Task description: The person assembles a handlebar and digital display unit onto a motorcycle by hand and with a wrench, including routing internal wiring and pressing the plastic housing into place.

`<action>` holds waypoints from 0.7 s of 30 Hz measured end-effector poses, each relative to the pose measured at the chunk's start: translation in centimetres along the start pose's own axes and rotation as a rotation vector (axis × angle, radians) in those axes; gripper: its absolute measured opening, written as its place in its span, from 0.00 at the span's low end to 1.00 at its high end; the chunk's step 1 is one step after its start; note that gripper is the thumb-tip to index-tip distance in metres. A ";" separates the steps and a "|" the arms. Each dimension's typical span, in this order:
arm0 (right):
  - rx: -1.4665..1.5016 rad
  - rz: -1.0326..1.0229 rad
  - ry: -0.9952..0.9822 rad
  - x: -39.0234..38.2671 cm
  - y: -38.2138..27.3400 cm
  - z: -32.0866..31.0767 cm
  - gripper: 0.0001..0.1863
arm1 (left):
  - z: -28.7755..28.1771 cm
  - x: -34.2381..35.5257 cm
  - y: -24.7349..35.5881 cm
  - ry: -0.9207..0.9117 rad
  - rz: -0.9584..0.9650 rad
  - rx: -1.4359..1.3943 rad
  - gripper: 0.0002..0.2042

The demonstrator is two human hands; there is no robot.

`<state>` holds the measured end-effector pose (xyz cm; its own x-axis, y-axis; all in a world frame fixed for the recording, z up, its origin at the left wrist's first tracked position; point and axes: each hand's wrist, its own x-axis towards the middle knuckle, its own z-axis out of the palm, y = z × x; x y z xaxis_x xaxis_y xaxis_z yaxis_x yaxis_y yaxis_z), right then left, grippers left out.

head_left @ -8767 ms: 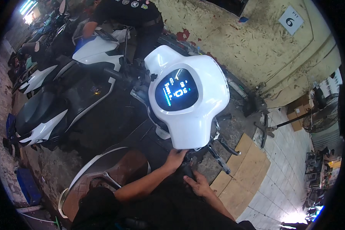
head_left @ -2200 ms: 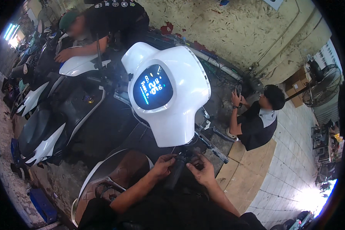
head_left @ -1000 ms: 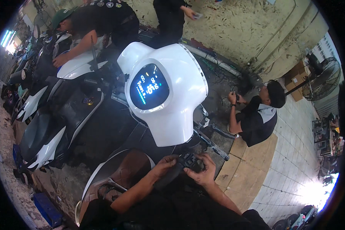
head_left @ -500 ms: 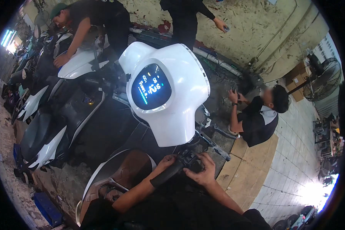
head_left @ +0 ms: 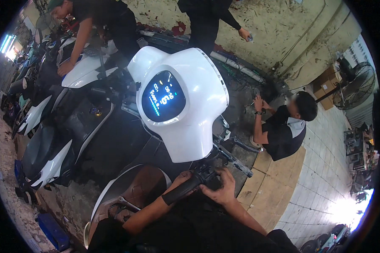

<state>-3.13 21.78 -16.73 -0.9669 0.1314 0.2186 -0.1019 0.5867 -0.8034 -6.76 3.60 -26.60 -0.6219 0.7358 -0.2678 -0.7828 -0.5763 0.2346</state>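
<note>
A white scooter handlebar cover (head_left: pixel 194 105) with a lit digital dashboard (head_left: pixel 163 96) fills the middle. Below it, a black handlebar grip (head_left: pixel 182 190) ends at a black switch housing (head_left: pixel 204 172). My left hand (head_left: pixel 181 179) reaches from beneath the grip and is closed round the left side of the housing; most of its fingers are hidden. On the other side, my right hand (head_left: pixel 221 189) has its thumb and curled fingers on the housing's right edge. What lies directly under its fingertips is hard to make out.
Scooters with white panels (head_left: pixel 50 164) stand at the left, where a person (head_left: pixel 107 25) leans over one. Another person (head_left: pixel 204 21) stands behind the cover. At the right a third person (head_left: pixel 285 126) crouches beside cardboard (head_left: pixel 272 177). A fan (head_left: pixel 354 86) stands beyond.
The white cover has shifted slightly left in view, and the dashboard's readout differs. My hands stay at the switch housing with little movement. The person at the left has shifted further left.
</note>
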 end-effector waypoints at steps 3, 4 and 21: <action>0.042 0.006 0.014 -0.1 0.0 0.2 0.31 | -0.3 0.0 1.1 -0.186 -0.058 0.021 0.16; 0.030 0.000 0.001 -0.1 0.0 0.2 0.31 | -0.2 -0.1 1.4 -0.290 -0.090 0.032 0.16; 0.114 -0.031 -0.080 0.2 1.4 -0.5 0.34 | 0.5 -0.5 2.0 0.063 0.158 0.379 0.13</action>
<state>-3.33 23.03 -17.53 -0.9780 0.0480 0.2032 -0.1536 0.4942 -0.8557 -7.97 2.26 -25.48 -0.7431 0.6189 -0.2546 -0.6227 -0.5002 0.6017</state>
